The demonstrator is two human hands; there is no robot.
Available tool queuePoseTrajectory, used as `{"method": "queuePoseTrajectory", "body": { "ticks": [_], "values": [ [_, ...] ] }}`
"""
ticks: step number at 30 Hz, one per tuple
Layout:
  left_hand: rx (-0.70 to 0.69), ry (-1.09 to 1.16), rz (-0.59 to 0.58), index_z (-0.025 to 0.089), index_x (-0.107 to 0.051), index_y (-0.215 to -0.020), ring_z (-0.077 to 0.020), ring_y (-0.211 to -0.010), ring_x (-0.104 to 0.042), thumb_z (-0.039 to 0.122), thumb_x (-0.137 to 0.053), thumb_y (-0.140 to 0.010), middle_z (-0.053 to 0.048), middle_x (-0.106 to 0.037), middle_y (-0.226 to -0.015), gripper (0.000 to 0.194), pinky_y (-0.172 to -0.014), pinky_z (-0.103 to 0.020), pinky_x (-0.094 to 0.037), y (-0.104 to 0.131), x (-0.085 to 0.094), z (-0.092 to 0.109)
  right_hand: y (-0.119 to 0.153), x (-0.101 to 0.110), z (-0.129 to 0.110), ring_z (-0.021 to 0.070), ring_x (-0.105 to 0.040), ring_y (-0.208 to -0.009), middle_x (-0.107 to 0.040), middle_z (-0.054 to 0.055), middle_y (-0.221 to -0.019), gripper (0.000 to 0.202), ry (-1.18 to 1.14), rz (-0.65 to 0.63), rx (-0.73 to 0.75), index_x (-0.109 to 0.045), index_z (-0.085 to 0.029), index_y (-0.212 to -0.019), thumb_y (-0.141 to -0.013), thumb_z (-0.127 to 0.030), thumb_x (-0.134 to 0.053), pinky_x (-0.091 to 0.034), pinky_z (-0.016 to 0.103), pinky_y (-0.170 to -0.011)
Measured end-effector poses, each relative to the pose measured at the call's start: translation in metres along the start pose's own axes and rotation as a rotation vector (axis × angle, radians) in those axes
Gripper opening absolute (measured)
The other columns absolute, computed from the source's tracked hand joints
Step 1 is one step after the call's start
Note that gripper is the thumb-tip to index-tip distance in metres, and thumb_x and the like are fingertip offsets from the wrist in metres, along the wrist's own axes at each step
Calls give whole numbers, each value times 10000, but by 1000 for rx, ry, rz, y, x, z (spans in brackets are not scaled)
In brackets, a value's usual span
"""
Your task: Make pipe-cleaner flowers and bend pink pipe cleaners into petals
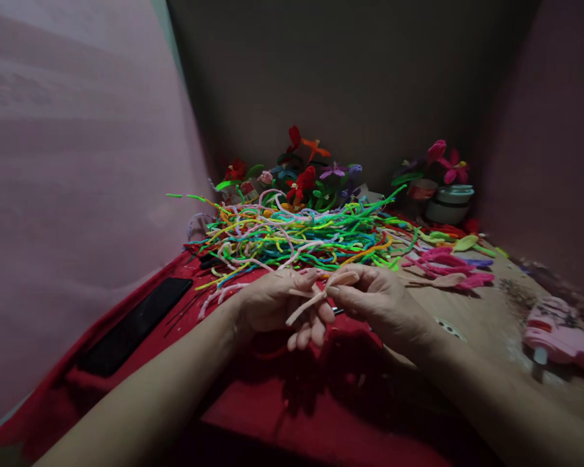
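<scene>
My right hand (377,298) pinches a pale peach pipe cleaner (343,280) between thumb and fingertips. It is bent into a petal-like loop at the top, and two loose ends splay down to the left from the pinch. My left hand (287,305) is palm up just beside it, fingers loosely curled and apart. The loose ends cross in front of its palm and fingers, and I see no clear grip there. Right behind both hands lies a large tangled heap of multicoloured pipe cleaners (296,237).
A black phone (136,324) lies left on the red cloth (272,415). Pink pipe-cleaner petals (450,266) and a pink glue gun (557,334) are on the right. Behind the heap stand pipe-cleaner flowers (302,185) and a lidded jar (449,204). Walls close in both sides.
</scene>
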State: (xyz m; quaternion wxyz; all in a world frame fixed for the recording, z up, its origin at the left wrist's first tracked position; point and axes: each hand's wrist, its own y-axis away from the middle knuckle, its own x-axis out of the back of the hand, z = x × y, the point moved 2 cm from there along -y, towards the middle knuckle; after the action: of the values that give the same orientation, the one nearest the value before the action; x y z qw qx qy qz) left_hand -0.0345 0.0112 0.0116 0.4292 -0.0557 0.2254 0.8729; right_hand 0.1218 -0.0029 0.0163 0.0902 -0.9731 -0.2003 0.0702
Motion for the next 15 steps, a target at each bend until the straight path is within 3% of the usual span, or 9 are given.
{"method": "queuePoseTrajectory", "body": {
  "ticks": [3, 6, 8, 13, 15],
  "values": [
    [-39, -61, 42, 78, -648, -743, -89, -335, -495, 477, -569, -737, -47, -598, -483, 407, -333, -172, -332, 4, -2, 2, -1, 2, 2, 98, -463, -557, -549, -6, -610, 131, 80, 55, 42, -618, -158, -640, -700, -274, -616, -355, 226, -530],
    [-128, -224, 207, 94, -621, -692, -23, -309, -372, 357, -569, -777, 28, -487, -397, 282, -343, -136, -242, 6, -5, 6, -4, 2, 4, 98, -462, -567, -534, -16, -594, 139, 137, 115, 77, -582, -163, -585, -699, -242, -595, -373, 229, -564],
    [-143, -352, 267, 110, -586, -679, -29, -344, -390, 362, -532, -803, 27, -503, -436, 286, -365, -138, -266, 6, -8, 9, -5, 2, 5, 95, -464, -565, -536, -22, -592, 129, 162, 124, 84, -575, -164, -583, -705, -208, -573, -378, 226, -577],
    [-118, -611, 229, 138, -531, -791, -78, -445, -491, 400, -361, -871, -15, -588, -592, 322, -427, -174, -345, 3, -13, 9, -5, 0, 8, 110, -499, -594, -551, -11, -621, 113, 169, 50, 73, -566, -163, -637, -732, -217, -539, -397, 237, -606],
    [-201, -871, 368, 148, -535, -795, -82, -457, -470, 359, -335, -878, -3, -564, -580, 302, -439, -180, -340, 0, -12, 6, -5, 1, 11, 113, -482, -592, -524, -14, -609, 154, 181, 101, 78, -538, -170, -627, -758, -246, -508, -389, 237, -598]
  ]
}}
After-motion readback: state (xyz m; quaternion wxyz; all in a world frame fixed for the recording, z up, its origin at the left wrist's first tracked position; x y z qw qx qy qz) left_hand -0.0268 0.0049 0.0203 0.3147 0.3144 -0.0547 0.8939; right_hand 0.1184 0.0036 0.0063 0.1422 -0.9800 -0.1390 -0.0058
